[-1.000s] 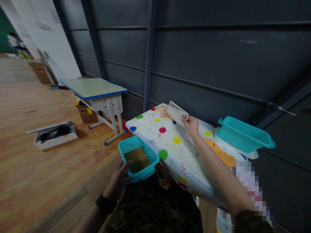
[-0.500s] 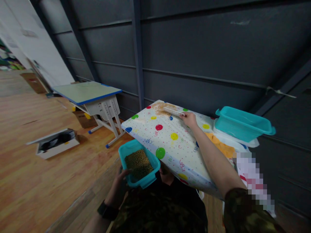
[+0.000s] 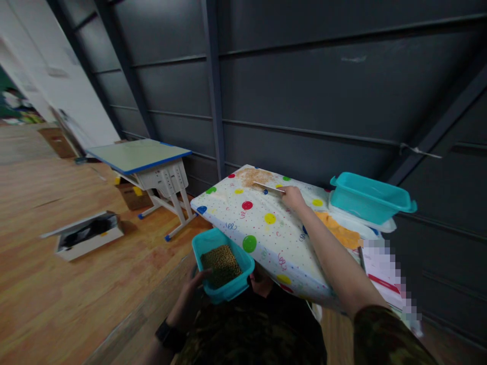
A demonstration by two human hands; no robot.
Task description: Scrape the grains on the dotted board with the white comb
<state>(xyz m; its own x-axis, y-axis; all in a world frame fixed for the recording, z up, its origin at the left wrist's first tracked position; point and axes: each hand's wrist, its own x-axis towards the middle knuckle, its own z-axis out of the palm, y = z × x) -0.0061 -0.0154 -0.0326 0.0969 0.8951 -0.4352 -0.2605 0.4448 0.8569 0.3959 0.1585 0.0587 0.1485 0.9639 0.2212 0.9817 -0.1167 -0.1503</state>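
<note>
My left hand (image 3: 190,293) grips the near left wall of a teal plastic bin (image 3: 243,259), its thumb over the rim. Tan beans (image 3: 225,259) lie inside, with a darker, greenish part on the left. The bin sits just below the table's front edge. Out over the table, my right hand (image 3: 294,197) is closed round one end of a thin, flat white strip (image 3: 269,187), perhaps a ruler. Its far end touches or hovers at a patch of small tan grains (image 3: 251,177) spread near the back left corner.
A balloon-print cloth covers the table (image 3: 236,210). A second teal bin (image 3: 369,198) stands on it at the right, beside an orange cloth (image 3: 338,230) and a paper (image 3: 380,276). A school desk (image 3: 140,154) and a white box (image 3: 91,238) are to the left; a dark panelled wall (image 3: 304,91) rises behind.
The strip has turned so its thin edge faces me, and its tip is a little lower in the view. My left hand still holds the bin. The whole view has shifted slightly.
</note>
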